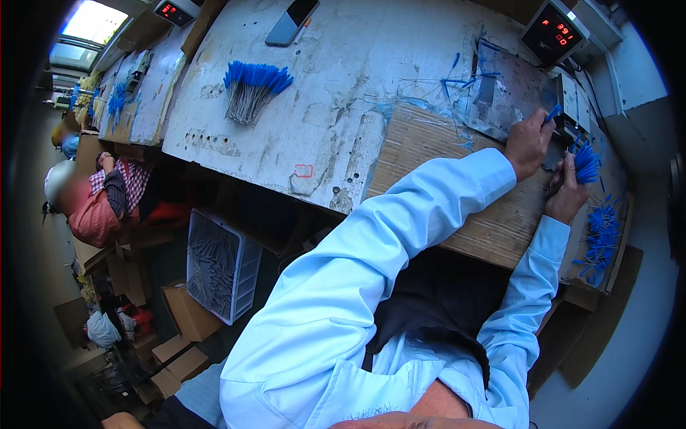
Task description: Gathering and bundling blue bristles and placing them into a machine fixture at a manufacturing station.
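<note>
cardboard sheet [421, 146]: landmark, flat on worn white desk [332, 89]
left hand [529, 146]: past far right part of cardboard sheet, fingers pinched closed on blue piece [553, 113], right by small boxy machine [574, 104]
right hand [567, 191]: off right edge of cardboard sheet, fingers closed around blue-tipped bunch [588, 163], blue ends fanned out
loose blue-tipped pile [602, 232]: right of cardboard sheet, messy, pieces crossing
standing-out bundle [256, 89]: left of cardboard sheet, blue ends together, thin grey stems
stray blue pieces [457, 84]: beyond far edge of cardboard sheet, scattered near clear plastic
display unit [554, 34]: beyond cardboard sheet, far right, red lit digits
phone [291, 23]: far left of cardboard sheet, dark screen
crate [234, 268]: lower than cardboard sheet, to its left, white, full of thin grey pieces
co-worker [96, 218]: far left of cardboard sheet, white headwear, reddish top
</note>
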A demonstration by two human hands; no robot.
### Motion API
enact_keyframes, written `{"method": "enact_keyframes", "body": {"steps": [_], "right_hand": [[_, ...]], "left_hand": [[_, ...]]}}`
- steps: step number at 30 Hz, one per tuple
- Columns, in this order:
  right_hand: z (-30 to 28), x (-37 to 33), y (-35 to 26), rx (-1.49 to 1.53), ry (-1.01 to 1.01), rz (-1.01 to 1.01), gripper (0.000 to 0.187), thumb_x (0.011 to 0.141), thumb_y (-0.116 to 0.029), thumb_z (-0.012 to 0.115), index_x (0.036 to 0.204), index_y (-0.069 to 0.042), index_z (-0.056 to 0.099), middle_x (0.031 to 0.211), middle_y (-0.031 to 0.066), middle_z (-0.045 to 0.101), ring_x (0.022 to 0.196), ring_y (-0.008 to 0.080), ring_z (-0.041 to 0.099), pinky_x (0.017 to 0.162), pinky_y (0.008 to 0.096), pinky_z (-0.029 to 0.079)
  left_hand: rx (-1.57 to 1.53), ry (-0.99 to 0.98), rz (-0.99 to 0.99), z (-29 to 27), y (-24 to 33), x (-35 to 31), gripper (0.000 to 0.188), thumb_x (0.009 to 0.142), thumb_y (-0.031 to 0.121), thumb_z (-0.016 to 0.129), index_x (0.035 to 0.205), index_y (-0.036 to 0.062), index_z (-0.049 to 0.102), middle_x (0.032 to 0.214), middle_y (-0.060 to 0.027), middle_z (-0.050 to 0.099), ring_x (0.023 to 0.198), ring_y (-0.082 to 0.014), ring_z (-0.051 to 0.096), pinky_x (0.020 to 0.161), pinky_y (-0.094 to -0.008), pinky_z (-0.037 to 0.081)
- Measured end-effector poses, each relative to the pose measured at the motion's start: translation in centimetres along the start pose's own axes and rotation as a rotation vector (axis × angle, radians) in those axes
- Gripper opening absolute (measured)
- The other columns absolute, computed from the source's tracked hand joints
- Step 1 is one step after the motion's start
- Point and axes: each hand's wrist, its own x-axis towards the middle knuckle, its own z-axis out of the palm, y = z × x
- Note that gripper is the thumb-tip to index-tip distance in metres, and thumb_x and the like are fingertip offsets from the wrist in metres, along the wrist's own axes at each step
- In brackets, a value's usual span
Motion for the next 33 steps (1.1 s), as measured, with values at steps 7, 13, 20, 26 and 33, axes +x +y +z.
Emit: {"method": "enact_keyframes", "body": {"steps": [7,13,20,26,33], "right_hand": [[-0.3,0.0,0.1,-0.039,-0.041,-0.001,0.016,0.094,-0.018,0.070,0.099,-0.003,0.071,0.074,0.0034,0.068,0.050,0.0056,0.053,0.044,0.0202,0.037],[-0.7,0.4,0.7,-0.035,-0.098,-0.023,0.016,0.095,-0.016,0.068,0.103,-0.002,0.072,0.076,0.0041,0.069,0.052,0.0058,0.054,0.045,0.0196,0.038],[-0.7,-0.2,-0.2,-0.068,-0.065,-0.007,0.017,0.093,-0.015,0.069,0.104,-0.002,0.071,0.077,0.0040,0.069,0.053,0.0066,0.054,0.046,0.0210,0.038],[-1.0,0.7,1.2,-0.408,0.059,-0.282,0.023,0.086,-0.020,0.076,0.074,-0.005,0.064,0.064,-0.0013,0.059,0.056,0.0085,0.048,0.051,0.0288,0.038],[-1.4,1.3,1.8,-0.443,0.086,-0.308,0.020,0.086,-0.018,0.075,0.077,-0.002,0.068,0.063,0.0012,0.062,0.058,0.0067,0.050,0.053,0.0288,0.042]], "left_hand": [[-0.024,-0.048,-0.055,0.0,0.2,0.0,0.025,0.103,0.027,0.053,0.097,0.0035,0.057,0.076,-0.0178,0.064,0.066,-0.0318,0.063,0.057,-0.0420,0.046],[-0.022,-0.054,-0.045,-0.2,0.3,0.0,0.027,0.103,0.028,0.052,0.095,0.0031,0.058,0.074,-0.0167,0.063,0.063,-0.0299,0.061,0.056,-0.0409,0.045],[-0.044,-0.066,-0.056,0.2,0.1,-0.2,0.027,0.103,0.028,0.052,0.093,0.0036,0.057,0.070,-0.0147,0.062,0.060,-0.0282,0.060,0.055,-0.0402,0.045],[-0.057,-0.088,-0.139,-0.8,1.0,0.3,0.031,0.103,0.034,0.052,0.091,0.0053,0.056,0.069,-0.0154,0.061,0.063,-0.0348,0.061,0.056,-0.0442,0.045],[-0.350,0.087,-0.231,-0.3,1.0,0.7,0.025,0.105,0.028,0.051,0.094,0.0070,0.061,0.069,0.0020,0.055,0.056,-0.0048,0.045,0.050,-0.0211,0.035]]}}
